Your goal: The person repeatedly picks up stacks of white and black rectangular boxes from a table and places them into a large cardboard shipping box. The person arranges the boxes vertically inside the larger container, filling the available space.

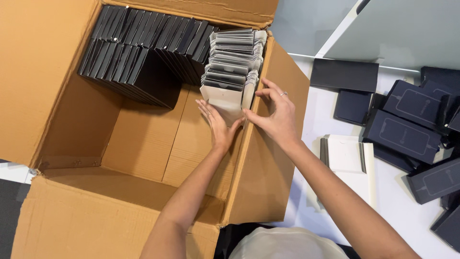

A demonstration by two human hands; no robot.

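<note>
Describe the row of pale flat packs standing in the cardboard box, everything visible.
The row of pale flat packs stands on edge in the big cardboard box, against its right wall, beside rows of black packs. They look like thin white-grey card sleeves with dark tops, packed tightly front to back. The left hand presses the front pack's face; the right hand touches the row's right front edge.
</note>
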